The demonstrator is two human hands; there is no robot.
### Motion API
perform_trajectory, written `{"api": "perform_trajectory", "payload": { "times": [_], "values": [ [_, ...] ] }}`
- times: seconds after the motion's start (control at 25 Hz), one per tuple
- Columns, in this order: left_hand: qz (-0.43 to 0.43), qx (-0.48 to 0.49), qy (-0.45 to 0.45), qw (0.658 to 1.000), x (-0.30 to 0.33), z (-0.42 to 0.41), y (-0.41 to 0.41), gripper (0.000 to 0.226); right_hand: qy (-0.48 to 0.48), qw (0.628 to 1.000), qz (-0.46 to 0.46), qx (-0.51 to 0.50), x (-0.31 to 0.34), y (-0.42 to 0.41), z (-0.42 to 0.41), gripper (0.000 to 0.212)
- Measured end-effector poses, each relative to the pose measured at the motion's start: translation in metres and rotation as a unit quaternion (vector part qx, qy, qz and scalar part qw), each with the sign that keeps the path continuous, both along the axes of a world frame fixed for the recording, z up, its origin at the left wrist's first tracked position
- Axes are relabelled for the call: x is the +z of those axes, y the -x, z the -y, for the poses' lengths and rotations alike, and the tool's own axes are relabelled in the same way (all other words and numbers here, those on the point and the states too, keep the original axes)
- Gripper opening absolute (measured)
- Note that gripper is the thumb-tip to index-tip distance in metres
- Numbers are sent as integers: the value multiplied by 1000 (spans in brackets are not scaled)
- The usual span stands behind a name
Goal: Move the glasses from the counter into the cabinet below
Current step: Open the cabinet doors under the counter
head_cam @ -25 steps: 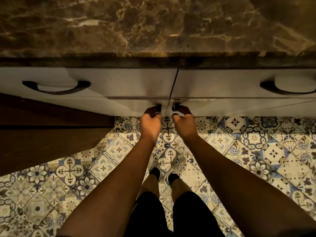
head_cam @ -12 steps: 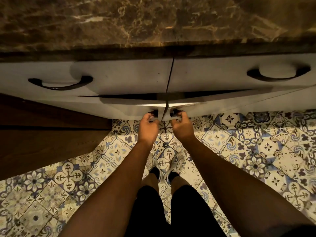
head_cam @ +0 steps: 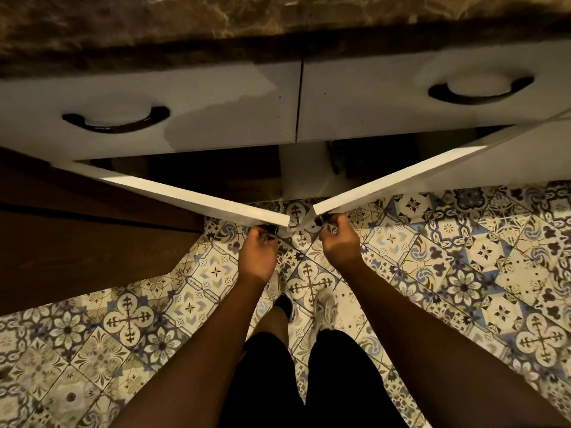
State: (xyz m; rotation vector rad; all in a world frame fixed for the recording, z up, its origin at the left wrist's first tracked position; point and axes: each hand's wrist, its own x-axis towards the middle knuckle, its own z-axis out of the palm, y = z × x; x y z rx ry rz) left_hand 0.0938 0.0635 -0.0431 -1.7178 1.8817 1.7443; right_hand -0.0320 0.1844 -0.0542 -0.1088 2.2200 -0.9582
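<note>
Below the brown marble counter (head_cam: pixel 154 20), two white cabinet doors stand partly swung out toward me. My left hand (head_cam: pixel 258 256) grips the handle under the left door (head_cam: pixel 191 196). My right hand (head_cam: pixel 338 242) grips the handle under the right door (head_cam: pixel 395 177). The two door edges almost meet between my hands. Behind them the cabinet interior (head_cam: pixel 216 171) is dark, with a white centre post (head_cam: pixel 301 171). No glasses are in view.
Two white drawers with dark curved handles (head_cam: pixel 117 122) (head_cam: pixel 480 92) sit above the doors. A brown wooden panel (head_cam: pixel 77 236) is at the left. Patterned floor tiles (head_cam: pixel 463 273) lie under my legs and shoes (head_cam: pixel 324 307).
Both cabinet doors have swung from shut to partly open as my hands pulled the handles toward me. The dark interior now shows.
</note>
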Motion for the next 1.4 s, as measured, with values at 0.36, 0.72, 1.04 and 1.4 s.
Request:
{"api": "perform_trajectory", "payload": {
  "times": [0.36, 0.72, 1.04, 1.4],
  "values": [
    [33, -1, 82, 996, -7, -36, -51, 40, -9, 999, 12, 47, -6, -16, -70, 32],
    [63, 78, 181, 978, 8, -64, -83, 60, 2, 996, -62, 64, -11, -44, -158, 48],
    [82, 149, 175, 970, 1, -71, -151, 45, -45, 987, -98, -118, -14, -72, -208, 53],
    [98, 260, 95, 956, 5, -45, -281, 59, -70, 955, -118, -261, -13, -78, -256, 28]
  ]
}}
